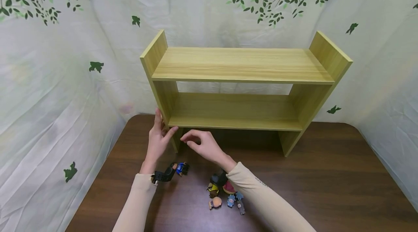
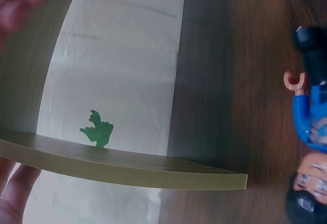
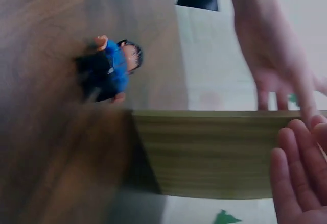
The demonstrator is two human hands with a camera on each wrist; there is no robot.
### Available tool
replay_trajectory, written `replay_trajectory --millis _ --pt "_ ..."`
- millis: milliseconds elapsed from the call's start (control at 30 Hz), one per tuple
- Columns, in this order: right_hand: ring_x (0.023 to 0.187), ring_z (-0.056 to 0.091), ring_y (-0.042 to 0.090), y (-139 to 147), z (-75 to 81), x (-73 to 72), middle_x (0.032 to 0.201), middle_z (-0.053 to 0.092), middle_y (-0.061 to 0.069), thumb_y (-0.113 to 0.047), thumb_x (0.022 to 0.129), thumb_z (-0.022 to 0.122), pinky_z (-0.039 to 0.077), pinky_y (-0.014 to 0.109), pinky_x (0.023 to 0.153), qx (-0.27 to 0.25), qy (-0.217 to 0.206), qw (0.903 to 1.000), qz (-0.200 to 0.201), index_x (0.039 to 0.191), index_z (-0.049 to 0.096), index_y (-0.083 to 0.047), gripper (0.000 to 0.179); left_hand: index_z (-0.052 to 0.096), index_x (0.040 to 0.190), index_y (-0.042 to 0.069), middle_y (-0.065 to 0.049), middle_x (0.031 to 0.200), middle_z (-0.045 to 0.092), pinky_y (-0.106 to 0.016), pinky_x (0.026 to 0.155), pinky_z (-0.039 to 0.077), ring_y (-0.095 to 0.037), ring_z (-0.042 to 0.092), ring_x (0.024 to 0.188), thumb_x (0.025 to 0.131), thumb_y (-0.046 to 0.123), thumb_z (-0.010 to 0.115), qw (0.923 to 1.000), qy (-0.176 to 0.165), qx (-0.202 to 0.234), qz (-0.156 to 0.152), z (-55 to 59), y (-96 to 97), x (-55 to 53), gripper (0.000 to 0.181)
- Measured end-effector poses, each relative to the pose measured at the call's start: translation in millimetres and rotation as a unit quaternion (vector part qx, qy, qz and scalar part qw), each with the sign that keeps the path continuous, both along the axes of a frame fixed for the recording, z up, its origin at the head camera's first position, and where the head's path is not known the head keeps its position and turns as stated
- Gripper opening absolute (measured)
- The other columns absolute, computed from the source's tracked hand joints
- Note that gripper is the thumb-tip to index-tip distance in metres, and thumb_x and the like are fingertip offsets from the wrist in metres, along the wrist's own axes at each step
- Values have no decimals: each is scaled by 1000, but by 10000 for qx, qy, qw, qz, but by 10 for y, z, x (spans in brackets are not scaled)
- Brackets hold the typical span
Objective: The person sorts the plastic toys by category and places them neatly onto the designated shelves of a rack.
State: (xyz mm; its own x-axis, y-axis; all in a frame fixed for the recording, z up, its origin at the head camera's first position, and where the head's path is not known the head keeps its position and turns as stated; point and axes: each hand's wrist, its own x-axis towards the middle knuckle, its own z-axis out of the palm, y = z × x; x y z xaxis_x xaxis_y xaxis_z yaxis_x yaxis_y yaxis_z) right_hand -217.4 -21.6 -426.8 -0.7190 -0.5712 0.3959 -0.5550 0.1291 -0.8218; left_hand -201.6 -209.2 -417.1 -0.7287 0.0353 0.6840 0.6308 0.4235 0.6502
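Note:
A light wooden two-tier shelf (image 1: 243, 64) stands on the brown table. My left hand (image 1: 157, 144) holds its left side panel (image 2: 127, 169) near the lower board, thumb across the front edge and fingers on the outer face. My right hand (image 1: 205, 145) hovers just under the lower board by that panel, fingers loosely bent with nothing between them. In the right wrist view, its fingers (image 3: 299, 175) overlap the panel's inner face. Below my left hand lies a toy figure in blue (image 1: 181, 168) with dark hair and black legs, on its back.
Several small toy figures lie in a cluster near my right forearm, among them a yellow-and-black one (image 1: 213, 190), a peach-headed one (image 1: 215, 203) and a light blue one (image 1: 231, 200). A white leaf-patterned cloth (image 1: 107, 43) hangs behind and beside the table (image 1: 339, 177).

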Motion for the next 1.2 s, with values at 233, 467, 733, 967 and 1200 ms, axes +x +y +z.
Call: replay_trajectory --millis 233,467,733,967,1200 --pt "91 63 11 -132 -230 6 101 68 13 3 89 61 50 24 80 561 -640 9963 -112 104 69 -1 17 3 154 37 -35 138 38 -21 84 47 -51 48 116 86 -13 62 9999 -116 1 31 21 0 11 102" --pt "83 64 12 -253 -425 87 97 69 17 6 85 65 49 19 74 798 -775 9937 130 102 68 4 18 4 154 37 -35 139 38 -45 83 49 -51 47 117 87 -14 60 9999 -109 50 -22 30 -4 11 101" --pt "85 64 11 -358 -572 166 93 71 5 1 83 71 49 21 76 1393 -589 9885 44 100 70 -4 18 6 154 36 -36 135 42 -13 85 43 -53 48 114 87 -14 60 9999 -120 88 -58 34 -18 11 99" --pt "75 57 3 -395 -635 194 90 70 2 -4 80 76 44 16 69 1703 -670 9829 -183 99 70 -6 20 6 154 30 -36 135 42 -12 84 44 -54 48 114 87 -15 59 9996 -99 165 -208 43 -28 11 96" --pt "57 52 3 -398 -668 218 83 66 -3 -6 81 75 45 17 54 1844 -1002 9774 -267 100 70 -7 20 7 154 27 -35 138 39 -14 85 44 -54 47 115 88 -15 58 9990 -164 253 -325 35 -45 12 93"
